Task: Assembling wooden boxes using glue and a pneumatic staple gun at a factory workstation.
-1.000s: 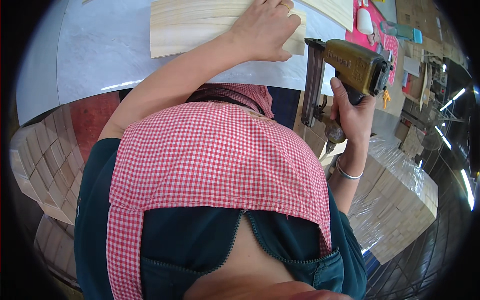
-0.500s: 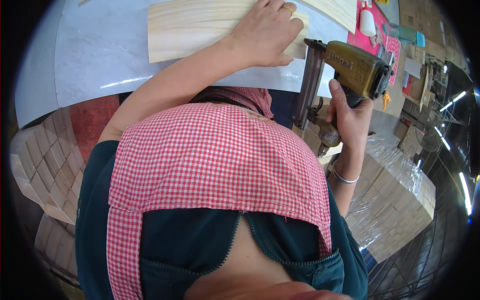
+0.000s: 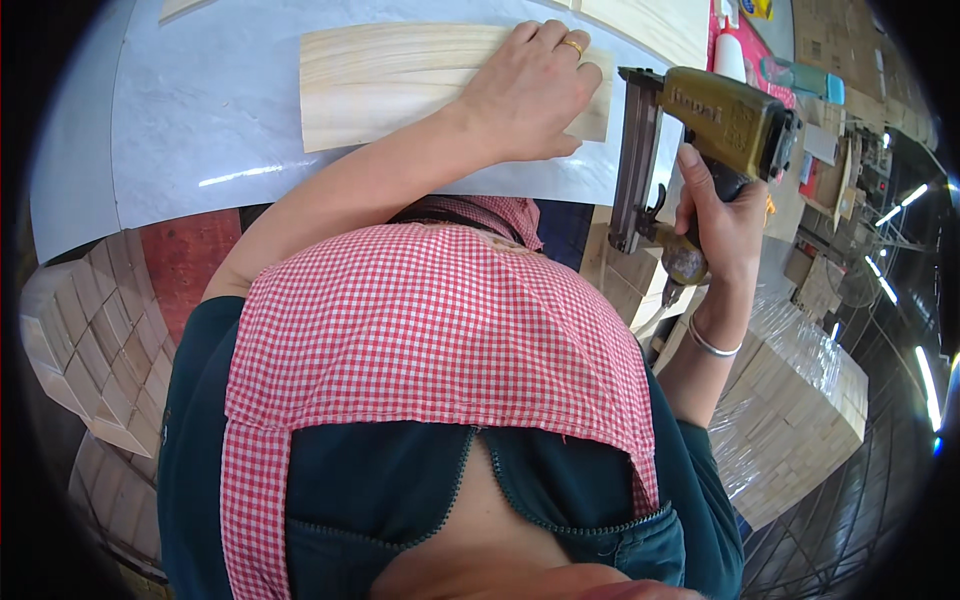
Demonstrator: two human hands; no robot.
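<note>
A pale wooden board (image 3: 390,85) lies flat on the grey-white tabletop (image 3: 200,135). Across its right part my left hand (image 3: 530,90) is bent over the wood, thumb at the near edge and fingers curled toward the far edge. The fingertips are partly hidden. My right hand (image 3: 725,215) is wrapped around the handle of an olive-and-black nail gun (image 3: 720,120), held just right of the board. Its long dark magazine (image 3: 638,160) points toward me, and the nose stands a small gap away from the board's right end.
More pale boards (image 3: 650,25) lie at the far side of the table. A white bottle with a red tip (image 3: 729,55) and a clear teal-capped bottle (image 3: 800,80) stand at the far right. Wrapped wood blocks (image 3: 790,400) are stacked right, more blocks (image 3: 95,330) left.
The nail gun in my right hand has shifted right, opening a small gap to the board's end. My left hand stays on the board; the whole view has moved slightly.
</note>
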